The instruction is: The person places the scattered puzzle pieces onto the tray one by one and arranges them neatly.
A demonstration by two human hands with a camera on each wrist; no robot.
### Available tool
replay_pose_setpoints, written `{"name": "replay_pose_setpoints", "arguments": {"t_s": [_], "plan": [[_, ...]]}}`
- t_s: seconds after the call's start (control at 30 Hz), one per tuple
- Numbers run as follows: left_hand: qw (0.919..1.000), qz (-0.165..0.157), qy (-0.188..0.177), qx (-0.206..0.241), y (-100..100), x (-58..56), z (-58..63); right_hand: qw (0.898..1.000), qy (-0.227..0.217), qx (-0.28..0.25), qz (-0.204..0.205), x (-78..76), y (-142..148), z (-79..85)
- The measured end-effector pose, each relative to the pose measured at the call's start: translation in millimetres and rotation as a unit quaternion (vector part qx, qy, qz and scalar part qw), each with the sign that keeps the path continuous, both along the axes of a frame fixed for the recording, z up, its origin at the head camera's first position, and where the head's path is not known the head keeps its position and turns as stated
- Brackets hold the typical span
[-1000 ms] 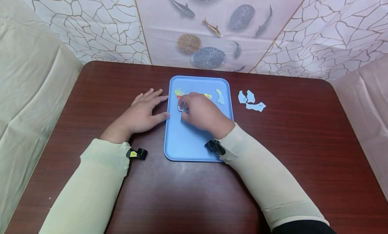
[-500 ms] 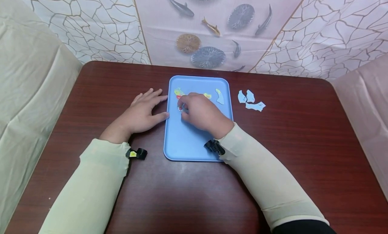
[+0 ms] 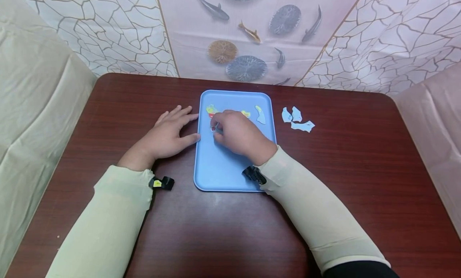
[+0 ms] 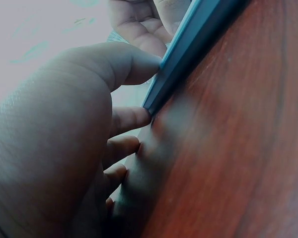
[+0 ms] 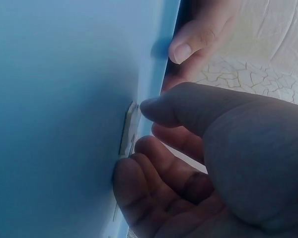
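A light blue tray (image 3: 223,178) lies on the table. The left hand (image 3: 169,135) is spread flat at its left side, thumb and index fingertips touching the rim; the left wrist view shows that thumb (image 4: 131,67) against the tray's edge. Over the tray's upper left part is the right hand (image 3: 241,131), fingers curled. Between its thumb and fingers is a small flat puzzle piece (image 5: 129,126), lying on the tray and partly covered. Just above that piece is a yellow-and-red piece (image 3: 211,111). Another yellow piece (image 3: 246,114) peeks out behind the right hand.
A curved pale piece with a yellow end (image 3: 260,115) lies near the tray's upper right. On the table beyond the right rim are three pale blue pieces (image 3: 301,126). A patterned cloth (image 3: 248,37) hangs behind the table's far edge.
The right fingertips have shifted slightly at the small puzzle piece, which shows a little less now. The left hand stays at the tray's rim.
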State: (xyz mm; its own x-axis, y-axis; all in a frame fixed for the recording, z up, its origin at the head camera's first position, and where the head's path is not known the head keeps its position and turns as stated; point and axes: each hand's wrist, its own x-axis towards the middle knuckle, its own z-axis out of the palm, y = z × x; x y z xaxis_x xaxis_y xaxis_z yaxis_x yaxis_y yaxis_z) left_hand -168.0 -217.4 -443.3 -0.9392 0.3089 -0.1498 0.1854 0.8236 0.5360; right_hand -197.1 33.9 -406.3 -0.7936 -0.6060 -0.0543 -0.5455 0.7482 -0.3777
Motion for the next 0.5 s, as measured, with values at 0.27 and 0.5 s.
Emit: {"name": "replay_pose_setpoints", "arguments": {"t_s": [0.27,0.5], "plan": [[1.0000,0.002,0.001,0.000,0,0.3,1.2,1.000,-0.001,-0.005,-0.019,2.9,6,12.1],[1.0000,0.004,-0.003,0.003,1,1.1,1.5,0.999,-0.004,0.002,-0.039,1.6,17,32.7]]}}
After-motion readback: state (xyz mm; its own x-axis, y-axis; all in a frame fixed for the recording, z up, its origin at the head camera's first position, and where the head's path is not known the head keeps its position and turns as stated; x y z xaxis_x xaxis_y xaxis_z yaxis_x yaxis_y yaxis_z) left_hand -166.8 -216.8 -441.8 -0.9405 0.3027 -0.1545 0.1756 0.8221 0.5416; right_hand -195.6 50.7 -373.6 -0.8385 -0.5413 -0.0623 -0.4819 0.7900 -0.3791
